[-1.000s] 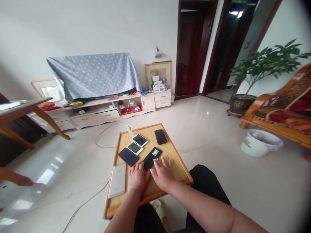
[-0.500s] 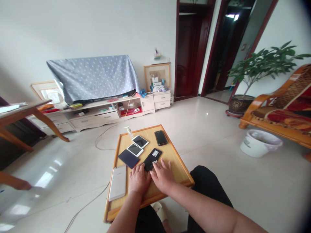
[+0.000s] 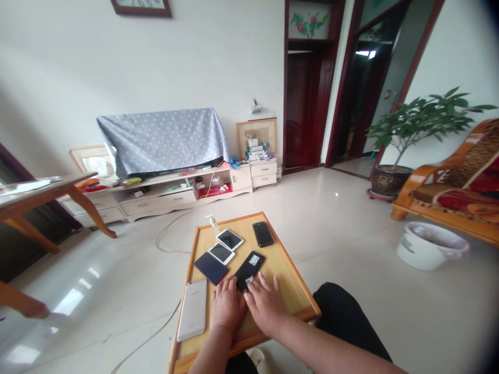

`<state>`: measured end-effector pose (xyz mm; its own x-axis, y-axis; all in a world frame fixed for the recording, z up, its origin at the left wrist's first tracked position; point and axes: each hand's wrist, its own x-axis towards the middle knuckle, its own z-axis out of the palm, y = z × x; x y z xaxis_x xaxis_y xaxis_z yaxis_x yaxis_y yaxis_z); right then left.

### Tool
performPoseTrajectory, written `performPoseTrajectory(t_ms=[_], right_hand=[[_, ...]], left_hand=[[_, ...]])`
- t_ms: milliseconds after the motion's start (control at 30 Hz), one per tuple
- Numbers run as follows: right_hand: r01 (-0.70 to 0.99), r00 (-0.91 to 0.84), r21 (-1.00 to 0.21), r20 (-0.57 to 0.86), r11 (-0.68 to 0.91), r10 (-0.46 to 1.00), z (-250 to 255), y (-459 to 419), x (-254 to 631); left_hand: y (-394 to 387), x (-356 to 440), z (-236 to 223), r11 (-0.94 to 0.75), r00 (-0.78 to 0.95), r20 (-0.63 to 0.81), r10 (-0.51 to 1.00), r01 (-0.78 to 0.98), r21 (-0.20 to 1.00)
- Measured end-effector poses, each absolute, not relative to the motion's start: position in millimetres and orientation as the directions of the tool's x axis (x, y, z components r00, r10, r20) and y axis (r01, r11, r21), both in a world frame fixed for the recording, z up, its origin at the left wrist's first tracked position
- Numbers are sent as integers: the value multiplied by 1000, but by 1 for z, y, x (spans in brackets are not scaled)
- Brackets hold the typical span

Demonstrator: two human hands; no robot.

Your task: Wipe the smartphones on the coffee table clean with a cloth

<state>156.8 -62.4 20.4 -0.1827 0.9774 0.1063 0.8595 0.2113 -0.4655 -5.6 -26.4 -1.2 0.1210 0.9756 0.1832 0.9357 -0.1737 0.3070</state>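
Both hands lie flat on a small wooden table (image 3: 290,291) in front of me. My left hand (image 3: 228,307) rests palm down, fingers spread, its tips at the near end of a black phone (image 3: 249,263) that carries a white sticker. Beside it my right hand (image 3: 265,306) is also flat and open, its fingertips at a small white scrap by that phone. Around them lie a white phone (image 3: 193,309) face down, a dark blue phone (image 3: 211,268), two white-framed phones (image 3: 221,252) (image 3: 230,239) and another black phone (image 3: 263,234).
A small pump bottle (image 3: 212,223) stands at the table's far left corner. A cable (image 3: 167,234) runs over the tiled floor. A low TV stand (image 3: 163,189) with a cloth-covered screen lines the wall. A white basin (image 3: 431,245), potted plant (image 3: 390,179) and wooden lounge chair (image 3: 448,192) stand on the right.
The view has tilted upward, so the table and hands sit lower in the picture. The hands keep their flat pose at the black phone's near end.
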Motion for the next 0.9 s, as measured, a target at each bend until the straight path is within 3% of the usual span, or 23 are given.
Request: performPoseTrajectory(t_ms=[233,467,733,900], right_hand=[[903,-12,-429,56,34,998,29,-23,178],[815,-243,-502,158,290,957,24,-57,146],[878,-58,-471,66,83,996,33,-9,173],[866,-170,-457,114,204,979,29,-31,150]], left_hand=[[-31,0,9,-167,106,204,973,937,308],[-26,-7,2,-146,115,120,986,944,296],[-29,-4,3,-173,117,199,973,940,295],[-28,-7,3,-139,97,145,985,940,313]])
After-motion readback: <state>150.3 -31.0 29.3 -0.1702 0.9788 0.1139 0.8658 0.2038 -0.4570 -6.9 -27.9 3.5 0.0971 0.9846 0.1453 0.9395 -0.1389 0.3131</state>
